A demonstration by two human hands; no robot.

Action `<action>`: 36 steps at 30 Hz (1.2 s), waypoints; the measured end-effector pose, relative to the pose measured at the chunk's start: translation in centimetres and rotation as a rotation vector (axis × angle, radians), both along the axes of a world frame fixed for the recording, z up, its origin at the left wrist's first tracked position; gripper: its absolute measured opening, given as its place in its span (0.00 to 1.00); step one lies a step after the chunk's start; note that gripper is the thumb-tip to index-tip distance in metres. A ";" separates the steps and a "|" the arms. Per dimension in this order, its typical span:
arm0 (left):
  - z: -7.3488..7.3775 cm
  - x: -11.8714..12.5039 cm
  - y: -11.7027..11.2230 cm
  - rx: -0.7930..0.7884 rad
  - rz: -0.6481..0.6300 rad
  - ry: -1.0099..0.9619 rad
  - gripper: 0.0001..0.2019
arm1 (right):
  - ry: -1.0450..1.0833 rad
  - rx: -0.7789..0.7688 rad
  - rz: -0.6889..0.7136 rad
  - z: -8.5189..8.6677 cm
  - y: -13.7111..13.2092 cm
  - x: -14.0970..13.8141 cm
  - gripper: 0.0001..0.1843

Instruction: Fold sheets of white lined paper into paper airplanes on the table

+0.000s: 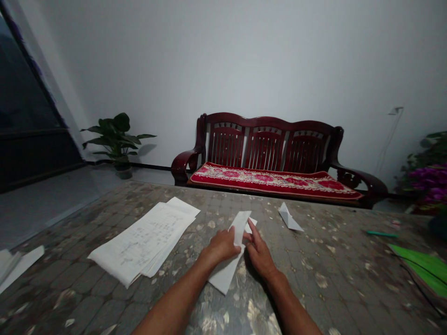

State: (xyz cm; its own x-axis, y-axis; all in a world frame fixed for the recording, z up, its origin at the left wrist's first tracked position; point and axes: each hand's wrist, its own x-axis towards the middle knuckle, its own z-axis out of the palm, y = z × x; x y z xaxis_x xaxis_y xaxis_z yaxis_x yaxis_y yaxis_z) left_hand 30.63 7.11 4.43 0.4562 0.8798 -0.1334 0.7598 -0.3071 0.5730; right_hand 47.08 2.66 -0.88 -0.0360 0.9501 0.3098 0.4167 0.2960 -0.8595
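A folded sheet of white paper [223, 275] lies on the patterned table in front of me, one flap of it standing up at the far end. My left hand [223, 245] grips the paper from the left, thumb pressed on its near part and fingers behind the raised flap. On the right side, my right hand [257, 249] holds the same paper's edge, its index finger stretched along the flap. The tips of some fingers are hidden behind the paper. Farther right stands a small folded paper piece [289, 217], apart from both hands.
A stack of written sheets [150, 237] lies left of my hands, with more white paper [19, 267] at the left edge. On the right are a green pen [382, 234] and a bright green folder [424, 267] with a dark cord. A wooden bench [265, 144] stands beyond the table [335, 270].
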 end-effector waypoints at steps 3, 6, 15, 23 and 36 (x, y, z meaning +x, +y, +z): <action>0.8 -0.8 1.1 -0.053 0.010 -0.060 0.26 | -0.030 0.001 -0.028 -0.2 -0.1 0.1 0.43; 1.5 -2.2 2.4 -0.081 -0.009 -0.108 0.23 | -0.107 0.020 -0.018 -0.5 0.0 0.5 0.43; -0.6 -9.0 3.7 -0.620 0.182 -0.723 0.21 | -0.268 0.087 -0.023 -1.6 0.6 1.2 0.40; -1.3 -9.3 2.5 -0.595 0.218 -1.087 0.29 | 0.241 -0.068 -0.245 -1.1 1.7 0.9 0.29; -1.3 -4.9 0.7 -0.203 0.181 -0.906 0.21 | 0.599 -0.172 -0.110 2.1 1.0 -0.4 0.44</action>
State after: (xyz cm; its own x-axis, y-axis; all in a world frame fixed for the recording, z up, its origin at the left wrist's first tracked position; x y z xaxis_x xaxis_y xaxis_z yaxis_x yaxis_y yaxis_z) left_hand 25.75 7.76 3.18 0.3199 0.9463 0.0466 0.0256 -0.0578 0.9980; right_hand 46.71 3.69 1.20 0.1971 0.9764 0.0886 -0.1318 0.1160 -0.9845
